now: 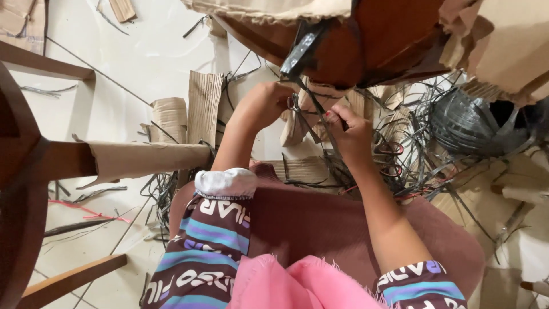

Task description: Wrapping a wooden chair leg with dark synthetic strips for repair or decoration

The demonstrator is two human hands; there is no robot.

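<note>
Head view: a dark plastic strap runs steeply down from a brown wooden furniture piece into both hands. Left hand fingers curl closed around it; right hand fingers pinch it. Cut straps and corrugated cardboard litter the floor; the exact grip is obscured.

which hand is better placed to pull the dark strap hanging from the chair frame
Right, probably. The right hand is closed around the strap lower down, with free length below it to draw on. The left hand is bunched at the knot-like spot higher up, better suited to steadying it under the frame.
</note>
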